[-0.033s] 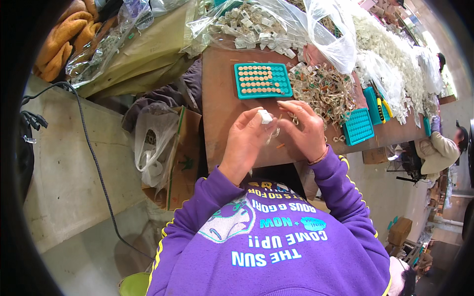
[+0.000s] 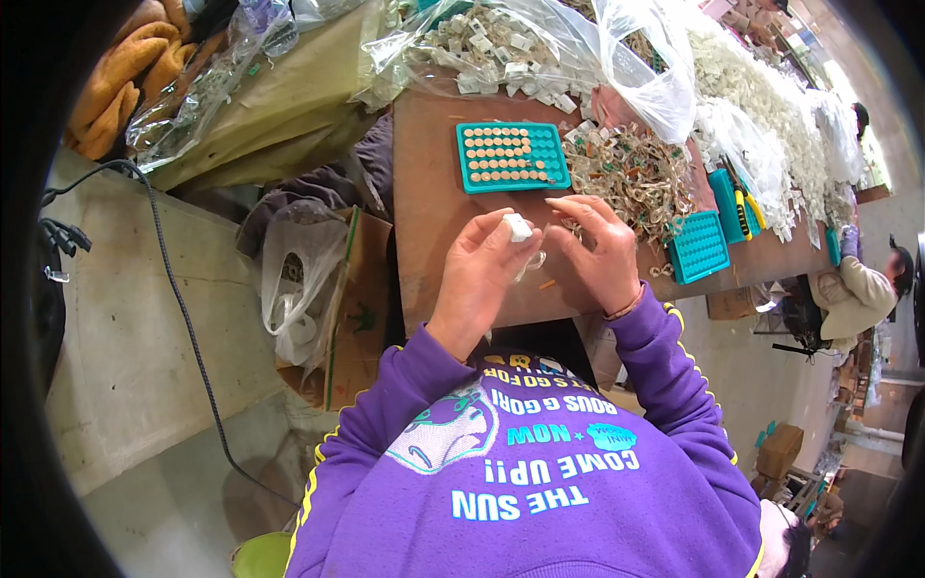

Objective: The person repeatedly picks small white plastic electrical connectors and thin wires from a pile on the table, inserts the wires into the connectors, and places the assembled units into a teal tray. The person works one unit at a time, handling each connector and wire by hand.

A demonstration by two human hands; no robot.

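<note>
My left hand is closed on a small white plastic piece, pinched between thumb and fingertips. A thin clear loop hangs below that piece, by the fingertips. Just to the right, my right hand is raised with thumb and index finger apart, and nothing shows between them. Beyond both hands lies a teal tray with rows of round tan discs in its wells; several wells at its right hold none. A small orange-brown sliver rests on the brown tabletop between my hands.
A heap of clear and tan loops covers the table at right, near a second teal tray and yellow-handled pliers. White pieces pile up at the back. A cardboard box stands left; another person is far right.
My right hand has shifted slightly right, and its thumb and index finger are a little farther from my left hand. The left hand holds its place with the white piece.
</note>
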